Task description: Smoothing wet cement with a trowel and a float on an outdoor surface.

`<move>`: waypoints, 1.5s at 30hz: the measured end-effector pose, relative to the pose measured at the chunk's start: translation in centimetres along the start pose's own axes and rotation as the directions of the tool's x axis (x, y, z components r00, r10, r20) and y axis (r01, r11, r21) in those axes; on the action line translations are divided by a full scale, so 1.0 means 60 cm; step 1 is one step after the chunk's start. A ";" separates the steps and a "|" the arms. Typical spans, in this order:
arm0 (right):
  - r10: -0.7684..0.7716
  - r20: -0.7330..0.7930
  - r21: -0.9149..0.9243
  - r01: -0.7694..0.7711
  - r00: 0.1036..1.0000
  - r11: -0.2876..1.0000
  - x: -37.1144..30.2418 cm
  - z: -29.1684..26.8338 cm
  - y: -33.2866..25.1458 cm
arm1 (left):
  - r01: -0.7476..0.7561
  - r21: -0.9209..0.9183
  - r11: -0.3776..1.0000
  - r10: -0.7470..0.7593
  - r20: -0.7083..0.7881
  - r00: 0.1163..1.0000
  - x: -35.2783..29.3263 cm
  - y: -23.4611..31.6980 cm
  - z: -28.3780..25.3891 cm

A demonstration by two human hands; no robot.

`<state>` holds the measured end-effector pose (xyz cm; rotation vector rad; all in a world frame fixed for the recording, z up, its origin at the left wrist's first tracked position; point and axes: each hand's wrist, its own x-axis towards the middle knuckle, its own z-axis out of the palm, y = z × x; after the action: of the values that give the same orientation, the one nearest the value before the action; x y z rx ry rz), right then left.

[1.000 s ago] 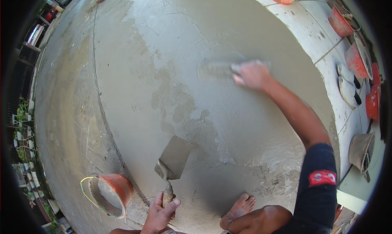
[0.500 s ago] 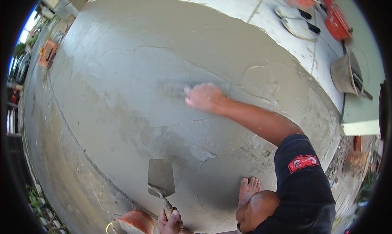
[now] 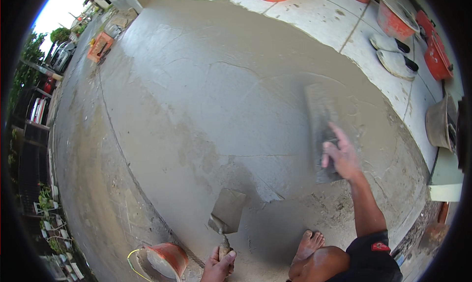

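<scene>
Wet cement spreads across the floor as the right hand closes on a long steel float, laid flat to smooth it. Near left, the left hand grips a pointed trowel, blade resting on the mix beside an orange bucket.

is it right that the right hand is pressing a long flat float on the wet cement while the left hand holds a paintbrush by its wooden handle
Not quite. In the head view the left hand grips the wooden handle of a pointed trowel, not a paintbrush, with its blade resting on the wet cement. The rest holds: the right hand presses a long flat float on the cement.
</scene>
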<state>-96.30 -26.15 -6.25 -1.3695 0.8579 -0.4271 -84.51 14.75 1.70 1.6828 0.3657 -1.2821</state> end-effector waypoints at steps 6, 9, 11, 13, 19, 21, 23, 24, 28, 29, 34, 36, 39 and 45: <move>0.057 0.655 -0.105 0.016 0.754 0.994 0.215 0.301 0.013 | -0.012 0.000 1.000 0.012 -0.104 0.994 -0.010 -0.017 0.033; 0.026 0.629 -0.237 0.160 0.777 0.958 0.328 0.439 0.050 | -0.018 -0.011 1.000 0.016 -0.129 0.991 -0.019 -0.015 0.047; -0.027 0.453 -0.439 0.250 0.891 0.863 0.401 0.485 0.060 | -0.027 -0.014 1.000 0.026 -0.121 0.992 -0.023 -0.017 0.062; -0.008 0.357 -0.446 0.178 0.934 0.877 0.428 0.512 0.027 | -0.068 -0.031 0.997 0.062 -0.174 0.983 -0.026 -0.022 0.056; -0.024 -0.122 -0.506 -0.041 0.992 0.862 0.482 0.372 -0.065 | -0.058 0.066 0.996 0.070 -0.195 0.978 -0.009 -0.048 0.039; -0.039 -0.234 -0.478 -0.080 0.971 0.874 0.483 0.309 -0.076 | -0.107 0.048 0.993 0.114 -0.161 0.980 -0.013 -0.045 0.036; -0.038 -0.385 -0.372 -0.117 0.922 0.921 0.478 0.237 -0.080 | -0.090 0.072 0.993 0.100 -0.149 0.984 -0.007 -0.054 0.024; -0.039 -0.408 -0.371 -0.127 0.912 0.920 0.472 0.203 -0.081 | -0.075 0.086 0.993 0.088 -0.157 0.984 -0.005 -0.057 0.018; -0.045 -0.618 -0.256 -0.147 0.785 0.955 0.411 0.086 -0.076 | -0.046 0.139 0.989 0.054 -0.054 0.997 -0.002 -0.051 0.000; -0.025 -0.673 -0.208 -0.156 0.739 0.966 0.385 0.062 -0.075 | -0.077 0.147 0.986 0.080 -0.009 0.997 0.001 -0.051 -0.004; -0.041 -0.833 -0.141 -0.139 0.551 0.980 0.251 -0.049 -0.017 | -0.182 0.220 0.958 0.169 0.074 0.983 -0.008 -0.037 0.003; -0.068 -0.890 -0.121 -0.090 0.451 0.989 0.189 -0.143 0.055 | -0.188 0.228 0.955 0.159 0.143 0.977 -0.012 -0.040 0.011; 0.059 -0.900 0.095 0.062 0.432 0.994 0.084 -0.179 0.092 | -0.217 0.218 0.952 0.198 0.104 0.975 -0.012 -0.044 -0.007; -0.016 -0.867 0.140 0.275 0.499 0.951 -0.058 -0.203 0.089 | -0.161 0.192 0.968 0.129 0.171 0.977 -0.028 -0.032 0.011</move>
<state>-108.63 -30.81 -10.03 -0.9178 1.4347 -1.4073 -86.95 15.67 2.18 1.7296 0.0152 -1.3682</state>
